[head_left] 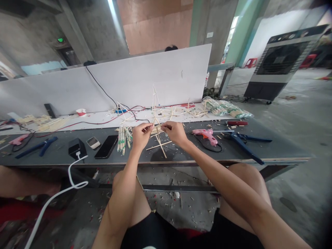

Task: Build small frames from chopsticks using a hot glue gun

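A small frame of thin wooden sticks [158,135] is held above the dark workbench [181,155], its loose legs slanting down toward the bench top. My left hand [141,135] pinches the frame's left end. My right hand [175,132] pinches its right end, fingers closed. A bundle of wrapped sticks [123,138] lies just left of my left hand. A pink glue gun [206,134] rests to the right of my right hand, its black cord looping beside it.
A black phone [106,146], a small white device [93,142] and a black charger [77,148] with white cable lie left. Blue cutters [245,142] lie right, another blue pair [38,146] far left. A white partition [145,79] backs the bench; an air cooler [280,62] stands right.
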`<state>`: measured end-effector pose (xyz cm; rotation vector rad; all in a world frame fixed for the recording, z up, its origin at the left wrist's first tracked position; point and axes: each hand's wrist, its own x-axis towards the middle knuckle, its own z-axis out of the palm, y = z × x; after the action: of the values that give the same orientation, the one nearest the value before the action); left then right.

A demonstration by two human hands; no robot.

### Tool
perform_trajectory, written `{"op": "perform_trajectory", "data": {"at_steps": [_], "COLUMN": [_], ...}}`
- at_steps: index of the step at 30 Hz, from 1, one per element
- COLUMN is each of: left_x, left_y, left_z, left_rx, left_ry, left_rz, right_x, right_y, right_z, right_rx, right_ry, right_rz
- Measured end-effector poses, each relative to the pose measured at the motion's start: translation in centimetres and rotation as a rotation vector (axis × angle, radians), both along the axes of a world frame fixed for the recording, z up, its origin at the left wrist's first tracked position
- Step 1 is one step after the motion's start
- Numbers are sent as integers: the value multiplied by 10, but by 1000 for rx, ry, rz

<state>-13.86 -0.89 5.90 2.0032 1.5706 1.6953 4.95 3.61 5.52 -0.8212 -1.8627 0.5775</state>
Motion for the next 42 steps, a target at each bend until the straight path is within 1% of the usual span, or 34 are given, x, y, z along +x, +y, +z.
{"op": "perform_trajectory", "data": {"at_steps": [6, 14, 22, 28, 31, 35, 37, 39, 41, 42], "left_x": [0, 0, -6, -8, -11, -18, -27, -42, -65, -79], "left_y": [0, -2, -2, -6, -7, -10, -12, -13, -13, -13], "left_z": [-1, 2, 1, 3, 3, 2, 1, 0, -2, -3], "left_rx": [-29, -67, -75, -61, -38, -48, -63, -81, -111, -149], "left_ry": [-13, -32, -37, -75, -104, -143, -126, -74, 7, 53], "left_rz": [1, 1, 16, 9, 33, 71, 106, 182, 337, 442], "right_x": [-1, 1, 4, 10, 15, 26, 36, 50, 66, 74], "right_y": [3, -1, -2, 0, 2, 0, -3, -5, -7, -7], "right_z": [-4, 1, 1, 3, 5, 5, 3, 1, -1, -1], "right_rx": [3, -46, -51, -68, -54, -27, -14, -10, -27, -43], "right_ry": [6, -4, -18, -15, -18, -19, -33, -59, -87, -96], "right_rz": [21, -21, -43, -66, -80, -116, -139, -163, -190, -208]}}
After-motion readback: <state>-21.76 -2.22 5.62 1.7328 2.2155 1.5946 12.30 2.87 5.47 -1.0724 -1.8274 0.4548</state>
